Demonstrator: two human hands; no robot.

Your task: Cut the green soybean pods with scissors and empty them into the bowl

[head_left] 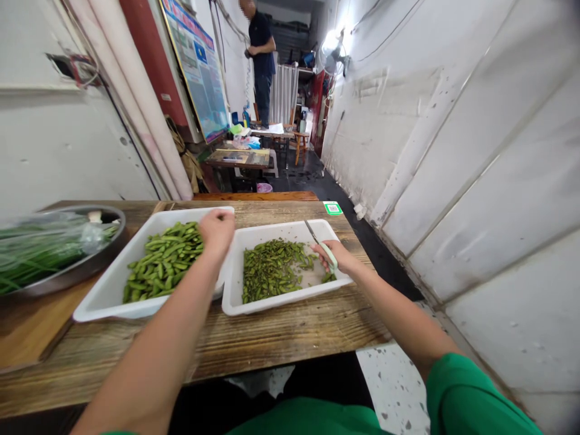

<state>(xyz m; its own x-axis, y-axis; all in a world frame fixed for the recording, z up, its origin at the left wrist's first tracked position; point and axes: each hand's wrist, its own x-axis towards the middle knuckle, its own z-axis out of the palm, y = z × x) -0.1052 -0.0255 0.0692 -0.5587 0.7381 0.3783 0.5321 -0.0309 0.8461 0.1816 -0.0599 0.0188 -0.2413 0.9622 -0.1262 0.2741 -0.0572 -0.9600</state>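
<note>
Pods of bright green (pixel 165 260) lie heaped in a white rectangular plastic tray (pixel 102 284) on a weathered brown wooden table (pixel 294 338), where a person's left hand (pixel 218 232) hovers at the tray's far right corner, fingers curled; whether they pinch anything cannot be made out. The right hand (pixel 342 255) grips pale-green-handled metal scissors (pixel 323 246) over the right end of a second white plastic tray (pixel 281 300), which holds darker green pods and scraps (pixel 267 269). At far left sits a round steel basin (pixel 105 254) of bagged green stalks (pixel 40 260).

Green pods (pixel 170 260) in two white trays (pixel 281 298), pale-handled scissors (pixel 328 252) aslant over the right.
</note>
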